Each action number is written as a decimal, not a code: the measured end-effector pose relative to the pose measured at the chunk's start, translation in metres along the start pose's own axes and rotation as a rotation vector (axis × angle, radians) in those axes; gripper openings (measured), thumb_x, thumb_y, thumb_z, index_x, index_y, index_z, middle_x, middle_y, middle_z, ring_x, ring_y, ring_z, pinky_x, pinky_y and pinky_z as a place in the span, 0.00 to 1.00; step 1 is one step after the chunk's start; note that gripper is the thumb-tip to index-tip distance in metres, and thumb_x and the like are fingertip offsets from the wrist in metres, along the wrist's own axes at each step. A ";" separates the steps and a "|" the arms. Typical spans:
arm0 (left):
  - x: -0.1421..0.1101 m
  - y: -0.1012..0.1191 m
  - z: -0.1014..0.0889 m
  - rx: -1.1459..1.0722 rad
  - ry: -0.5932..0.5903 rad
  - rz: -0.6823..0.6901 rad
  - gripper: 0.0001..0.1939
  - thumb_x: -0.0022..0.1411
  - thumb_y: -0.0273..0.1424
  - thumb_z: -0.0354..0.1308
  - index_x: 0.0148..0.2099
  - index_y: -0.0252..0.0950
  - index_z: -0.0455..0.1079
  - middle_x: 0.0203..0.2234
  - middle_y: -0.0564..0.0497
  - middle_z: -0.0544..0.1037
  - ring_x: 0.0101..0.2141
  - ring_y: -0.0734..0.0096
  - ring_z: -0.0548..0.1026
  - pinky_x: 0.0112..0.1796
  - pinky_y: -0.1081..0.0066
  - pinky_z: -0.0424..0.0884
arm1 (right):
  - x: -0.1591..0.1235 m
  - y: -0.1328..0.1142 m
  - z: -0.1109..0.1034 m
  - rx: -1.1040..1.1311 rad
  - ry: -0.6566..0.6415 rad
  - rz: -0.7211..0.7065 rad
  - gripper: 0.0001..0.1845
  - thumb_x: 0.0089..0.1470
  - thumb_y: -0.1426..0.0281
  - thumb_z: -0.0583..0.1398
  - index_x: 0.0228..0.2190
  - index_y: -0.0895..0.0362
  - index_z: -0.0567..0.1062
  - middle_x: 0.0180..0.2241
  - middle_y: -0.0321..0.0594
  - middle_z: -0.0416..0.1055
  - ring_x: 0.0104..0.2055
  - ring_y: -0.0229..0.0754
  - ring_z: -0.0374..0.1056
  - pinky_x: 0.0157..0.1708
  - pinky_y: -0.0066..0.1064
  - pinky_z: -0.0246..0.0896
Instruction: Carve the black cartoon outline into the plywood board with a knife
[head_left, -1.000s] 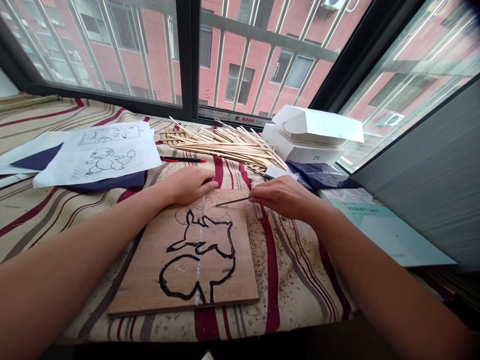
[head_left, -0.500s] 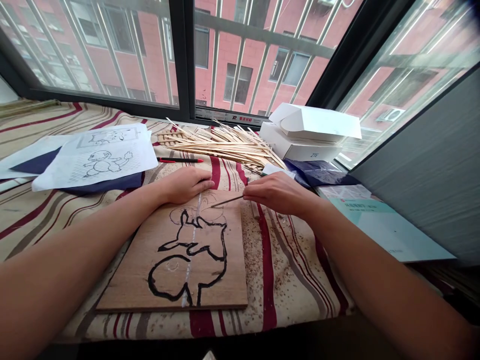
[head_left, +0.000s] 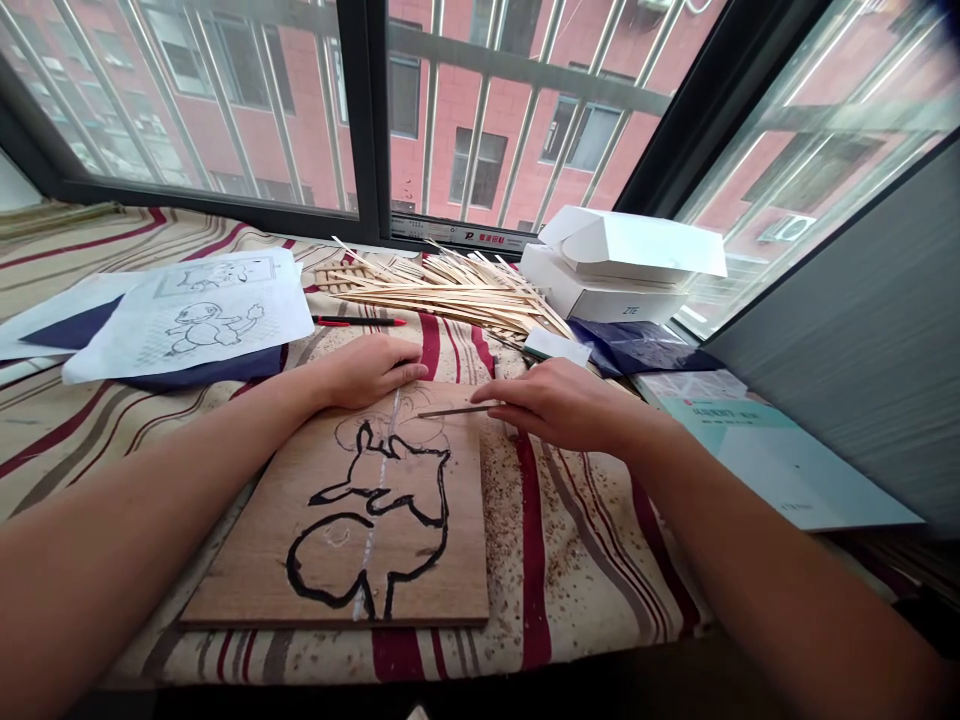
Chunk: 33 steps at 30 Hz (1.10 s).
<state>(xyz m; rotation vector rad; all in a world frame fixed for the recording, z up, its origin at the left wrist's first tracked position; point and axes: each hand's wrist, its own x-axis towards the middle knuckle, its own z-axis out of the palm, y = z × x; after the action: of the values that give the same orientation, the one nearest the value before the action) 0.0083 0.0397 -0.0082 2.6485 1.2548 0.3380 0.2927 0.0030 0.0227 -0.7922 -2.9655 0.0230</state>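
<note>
A wooden board [head_left: 247,560] lies flat in front of me, with thick black cartoon outlines, thinner pencil lines near its far edge and a pale strip down the middle. My left hand [head_left: 379,368] is closed over the board's far edge, its fingertips partly hidden. In my right hand [head_left: 555,405], a thin dark stick-like tool [head_left: 454,411] is pinched between thumb and fingers. Its tip points left and reaches the pencil lines; whether it touches the wood I cannot tell. Brown crumbs lie on the striped cloth [head_left: 577,560] right of the board.
Paper sheets with line drawings [head_left: 210,320] lie at left, near a black and red pen [head_left: 360,321]. Behind are a pile of thin wooden strips [head_left: 457,290] and a white box [head_left: 600,290]. A pale green book [head_left: 780,470] lies at right. Barred windows stand beyond.
The board sits slightly further left and nearer me. My right hand has lowered a little and its fingers have shifted on the tool, which now lies more level. My left hand stays at the edge.
</note>
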 end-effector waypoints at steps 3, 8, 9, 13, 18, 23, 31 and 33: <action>0.000 0.000 0.000 0.022 0.001 0.010 0.18 0.70 0.44 0.47 0.29 0.41 0.60 0.25 0.50 0.72 0.28 0.64 0.68 0.32 0.66 0.60 | -0.006 -0.003 -0.007 0.064 -0.018 0.011 0.20 0.71 0.69 0.55 0.57 0.53 0.81 0.25 0.38 0.76 0.25 0.38 0.62 0.30 0.31 0.47; 0.000 0.000 0.001 0.041 0.008 0.015 0.18 0.71 0.42 0.49 0.29 0.40 0.60 0.25 0.50 0.73 0.27 0.66 0.68 0.31 0.66 0.61 | -0.010 -0.027 -0.018 -0.147 -0.086 0.065 0.23 0.67 0.73 0.58 0.58 0.49 0.81 0.25 0.39 0.79 0.23 0.37 0.62 0.26 0.33 0.40; 0.000 0.000 0.001 0.044 0.006 0.015 0.18 0.71 0.41 0.49 0.29 0.40 0.60 0.25 0.50 0.74 0.27 0.66 0.68 0.31 0.67 0.61 | -0.010 -0.035 -0.019 -0.204 -0.116 0.088 0.25 0.65 0.75 0.59 0.59 0.50 0.80 0.24 0.38 0.78 0.22 0.37 0.62 0.25 0.33 0.38; 0.001 0.000 0.001 0.070 -0.008 0.011 0.18 0.72 0.41 0.49 0.29 0.40 0.61 0.25 0.50 0.75 0.27 0.66 0.69 0.31 0.66 0.60 | -0.013 -0.066 -0.015 -0.355 -0.182 0.147 0.35 0.55 0.78 0.61 0.64 0.57 0.75 0.21 0.38 0.76 0.20 0.40 0.62 0.23 0.35 0.31; 0.001 0.002 0.002 0.073 -0.011 0.022 0.19 0.73 0.42 0.51 0.30 0.39 0.63 0.25 0.50 0.75 0.27 0.66 0.68 0.31 0.67 0.59 | -0.021 -0.076 0.006 -0.444 -0.053 0.100 0.33 0.58 0.80 0.58 0.65 0.64 0.73 0.24 0.40 0.77 0.19 0.39 0.63 0.23 0.36 0.31; 0.001 0.005 0.001 0.092 -0.028 0.001 0.17 0.72 0.41 0.51 0.30 0.40 0.63 0.26 0.49 0.75 0.28 0.64 0.69 0.32 0.67 0.59 | -0.030 -0.064 0.018 -0.449 0.067 0.057 0.31 0.56 0.80 0.59 0.61 0.62 0.77 0.23 0.38 0.75 0.20 0.38 0.61 0.24 0.36 0.31; 0.002 0.006 0.000 0.099 -0.038 -0.003 0.18 0.72 0.41 0.51 0.30 0.40 0.63 0.27 0.49 0.75 0.28 0.64 0.69 0.31 0.67 0.59 | -0.025 -0.057 0.010 -0.426 0.032 0.035 0.32 0.54 0.81 0.59 0.60 0.60 0.77 0.22 0.37 0.75 0.19 0.39 0.61 0.24 0.36 0.29; 0.002 0.006 0.001 0.100 -0.038 -0.004 0.17 0.72 0.41 0.52 0.30 0.39 0.64 0.27 0.49 0.76 0.28 0.64 0.69 0.31 0.67 0.59 | -0.022 -0.054 0.007 -0.421 0.006 0.045 0.32 0.55 0.80 0.59 0.61 0.61 0.76 0.23 0.37 0.76 0.20 0.38 0.61 0.24 0.36 0.29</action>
<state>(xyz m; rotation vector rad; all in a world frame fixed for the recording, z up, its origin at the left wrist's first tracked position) 0.0141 0.0377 -0.0069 2.7209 1.2975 0.2292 0.2845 -0.0553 0.0157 -0.8932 -2.9821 -0.6172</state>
